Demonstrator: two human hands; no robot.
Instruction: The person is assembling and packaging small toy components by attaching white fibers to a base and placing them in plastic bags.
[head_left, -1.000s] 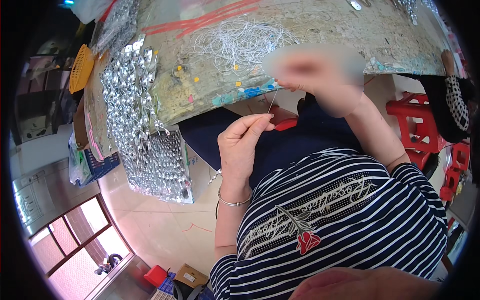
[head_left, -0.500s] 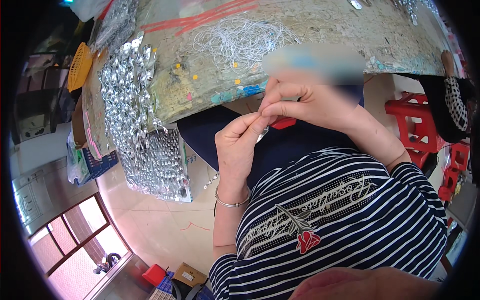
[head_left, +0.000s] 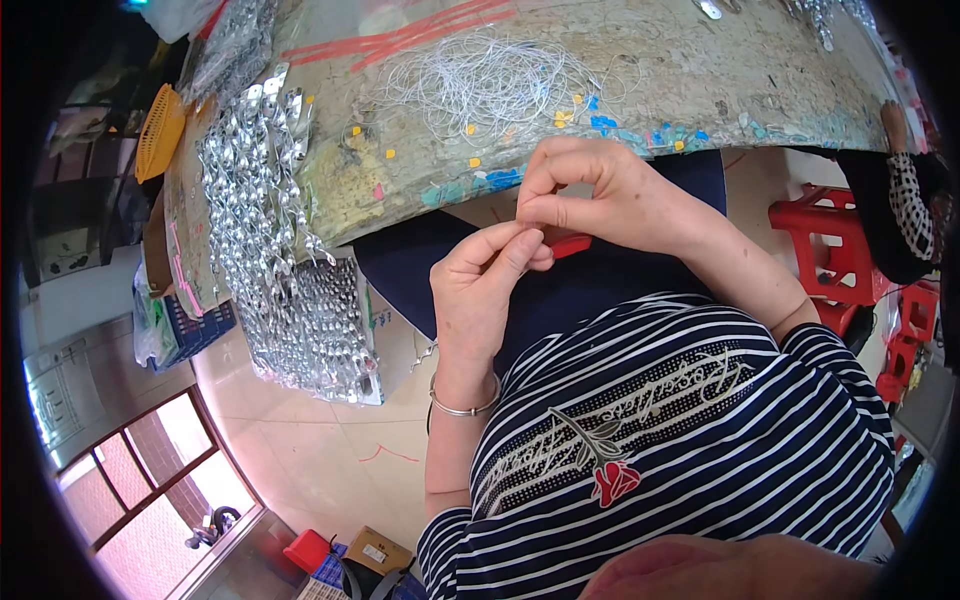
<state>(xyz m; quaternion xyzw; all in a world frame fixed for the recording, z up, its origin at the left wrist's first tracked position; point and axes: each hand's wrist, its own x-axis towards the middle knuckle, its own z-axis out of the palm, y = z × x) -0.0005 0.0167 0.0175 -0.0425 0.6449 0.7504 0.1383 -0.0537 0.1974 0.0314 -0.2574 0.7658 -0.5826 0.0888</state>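
Just past the table's near edge, my two hands meet at the fingertips above my dark lap. My left hand (head_left: 478,290) is closed, thumb pressed against the index finger; what it pinches is too small and hidden to make out. My right hand (head_left: 615,195) also pinches, thumb and index tip together, touching or nearly touching the left fingertips. Whatever lies in that pinch does not show. Below the right hand a small red piece (head_left: 571,246) is partly visible. Ahead on the table lies a loose tangle of white thread (head_left: 490,85).
Strings of shiny silver twisted strips (head_left: 260,200) hang over the table's left corner. Small yellow and blue chips dot the worn table (head_left: 700,80). A yellow basket (head_left: 160,132) stands at far left. Red stools (head_left: 825,245) and another person's arm (head_left: 905,190) are at right.
The right fingers have lifted slightly and opened a wider gap behind the pinch. A shiny silver bit seen below the left fingertips is now hidden. The left hand has barely moved.
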